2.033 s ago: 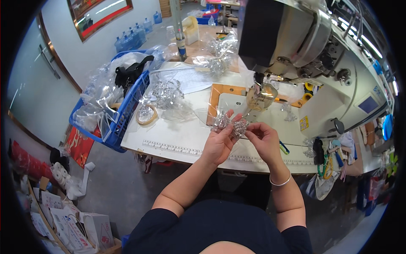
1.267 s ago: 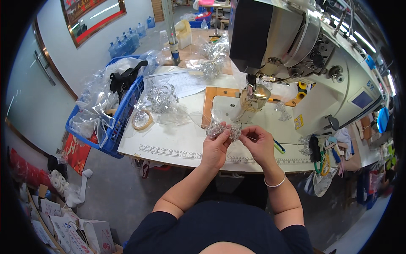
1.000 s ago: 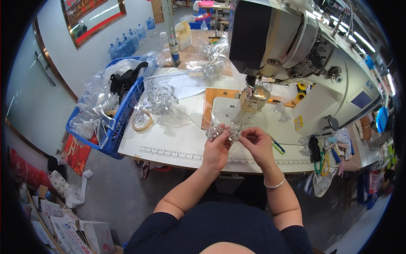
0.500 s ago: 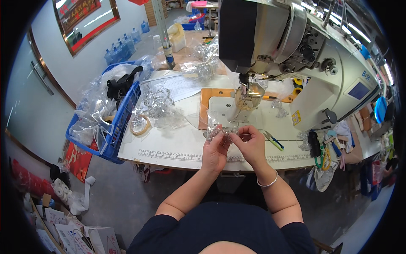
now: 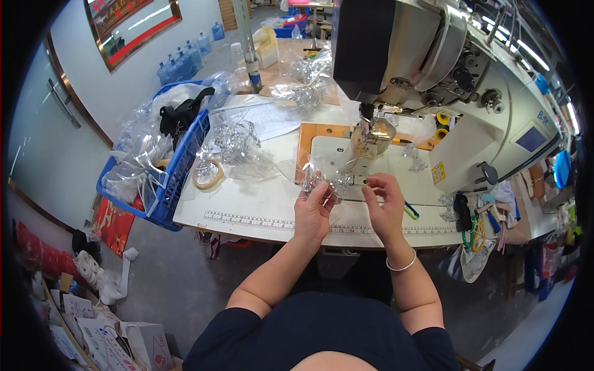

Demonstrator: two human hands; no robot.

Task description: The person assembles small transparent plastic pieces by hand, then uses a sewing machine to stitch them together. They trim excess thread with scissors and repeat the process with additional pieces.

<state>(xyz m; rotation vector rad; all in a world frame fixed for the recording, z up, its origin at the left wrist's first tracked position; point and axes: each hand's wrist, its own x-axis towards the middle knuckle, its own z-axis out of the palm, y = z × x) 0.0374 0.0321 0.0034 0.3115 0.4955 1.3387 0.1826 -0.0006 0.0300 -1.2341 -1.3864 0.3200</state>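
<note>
Silvery bundle [image 5: 335, 185]: here it is, right in front of you, small shiny bits in what looks like clear plastic, up above the white tabletop [image 5: 241, 199] and just on your side of the sewing machine [image 5: 476, 145].
Left hand [image 5: 314, 213]: you've got it! Thumb pressed over the top, fingers closed behind, the bundle pinched firmly between them.
Right hand [image 5: 387, 207]: thumb and forefinger curl close together, only a sliver between the tips; whether they pinch anything fine, such as a strand, I cannot tell.
Gap between hands: here's the one to watch. The bundle lies to the left of your right fingertips, near but apart, while your left hand is on it, clearly the closer of the two.
Lie of the bundle: its longer way runs roughly left to right, across your left fingertips, the loose end pointing toward your right hand; a clear flap stands up at the far left.
Needle area [image 5: 373, 133]: beyond the bundle and a little to its right, well clear of your fingers.
Printed ruler strip [image 5: 272, 224]: along the near edge, passing below both hands.
Green-and-blue tool [image 5: 411, 211]: just right of your right hand.
Tape roll [image 5: 218, 179]: well off to your left, beside a shiny heap [image 5: 238, 142].
</note>
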